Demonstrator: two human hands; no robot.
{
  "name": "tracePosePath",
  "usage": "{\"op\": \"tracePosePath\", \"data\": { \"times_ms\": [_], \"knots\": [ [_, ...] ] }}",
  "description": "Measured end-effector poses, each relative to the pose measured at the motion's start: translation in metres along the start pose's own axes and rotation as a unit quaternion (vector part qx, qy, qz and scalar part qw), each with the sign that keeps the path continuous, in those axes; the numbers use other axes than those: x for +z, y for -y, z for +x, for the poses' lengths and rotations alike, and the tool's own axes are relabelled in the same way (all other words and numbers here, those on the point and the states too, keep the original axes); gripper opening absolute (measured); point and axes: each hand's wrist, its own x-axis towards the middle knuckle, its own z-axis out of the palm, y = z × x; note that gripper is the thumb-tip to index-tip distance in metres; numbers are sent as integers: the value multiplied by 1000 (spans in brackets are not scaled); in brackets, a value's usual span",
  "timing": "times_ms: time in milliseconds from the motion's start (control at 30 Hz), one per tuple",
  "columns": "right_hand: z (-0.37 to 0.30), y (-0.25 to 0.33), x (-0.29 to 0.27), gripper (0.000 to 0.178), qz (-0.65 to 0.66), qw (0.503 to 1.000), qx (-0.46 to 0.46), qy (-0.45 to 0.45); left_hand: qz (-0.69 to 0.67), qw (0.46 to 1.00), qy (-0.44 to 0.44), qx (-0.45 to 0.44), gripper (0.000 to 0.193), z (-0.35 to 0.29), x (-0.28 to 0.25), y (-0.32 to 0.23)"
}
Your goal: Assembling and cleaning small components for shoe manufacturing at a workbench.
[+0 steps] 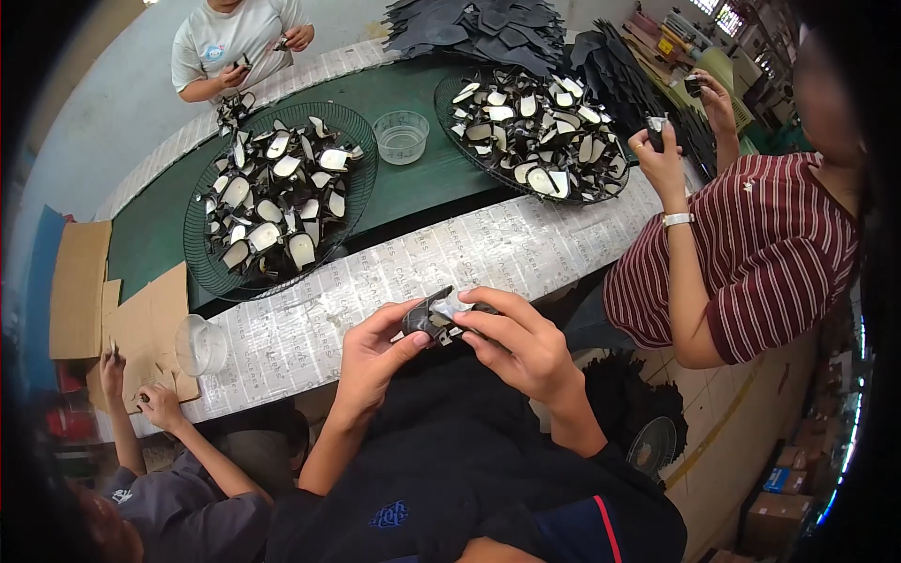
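Observation:
Both of my hands meet above the near edge of the table, around a small black piece with a whitish inner face (434,317), which looks like a shoe part. My left hand (380,349) pinches its left side between thumb and fingers. On its right side, the fingers of my right hand (518,340) press at the pale area and a dark bit beside it; whether that is a separate thing I cannot tell. Beyond my hands, a round wire basket (194,246) and a second basket (615,190) are heaped with similar black-and-white pieces.
A clear plastic tub (402,141) stands between the baskets, another tub (201,345) by some cardboard (150,314) at left. Stacked black sheets (474,33) lie at the back. Co-workers handle small pieces at far left, near left and right; the striped sleeve (765,296) is close.

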Motion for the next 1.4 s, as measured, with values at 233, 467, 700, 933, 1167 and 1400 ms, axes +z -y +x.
{"op": "tracePosePath", "data": {
  "times_ms": [233,467,700,933,1167,1400],
  "knots": [
    [-2,-1,-1,28,59,997,48,-24,-25,1000,-6,-11,38,-1,-1,2],
    [-11,1,10,21,179,971,156,-36,-37,999,-12,-9,39,-1,-4,6],
    [-14,-2,6,18,435,857,255,-107,-48,998,-22,-17,38,-2,-8,10],
    [-10,-10,4,19,104,980,155,-68,-22,999,-26,-22,40,-4,-12,13],
    [-2,-12,10,24,8,999,30,-45,17,1000,-24,-5,38,-2,-7,12],
    [-3,-22,13,24,-135,985,54,-89,-6,999,-32,-30,36,0,-9,13]
  ]
}}
